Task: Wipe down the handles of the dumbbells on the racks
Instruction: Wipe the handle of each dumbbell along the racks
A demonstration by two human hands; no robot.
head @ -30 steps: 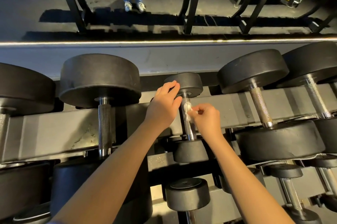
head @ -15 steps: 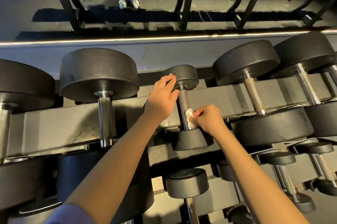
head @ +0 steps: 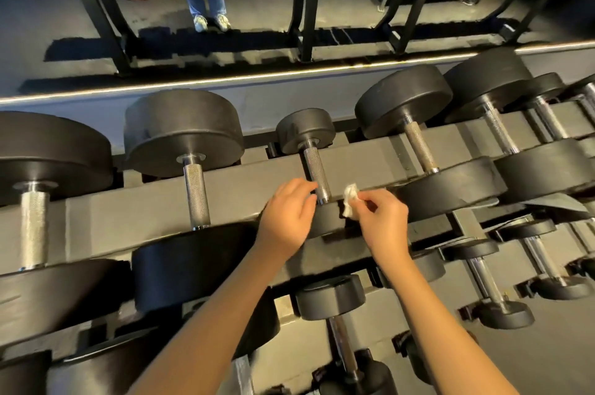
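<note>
Head view: right hand [head: 384,220] pinches a crumpled white tissue [head: 350,201], soft and light, just right of the knurled steel handle [head: 317,174] of the small dumbbell [head: 306,129], which lies across the grey rack rail [head: 145,208]; left hand [head: 286,217], fingers loosely curled, holds nothing beside the handle's near end. Judgement: dumbbell heavy, rigid; rough knurling may snag tissue, so wrap it round mid-handle.
</note>
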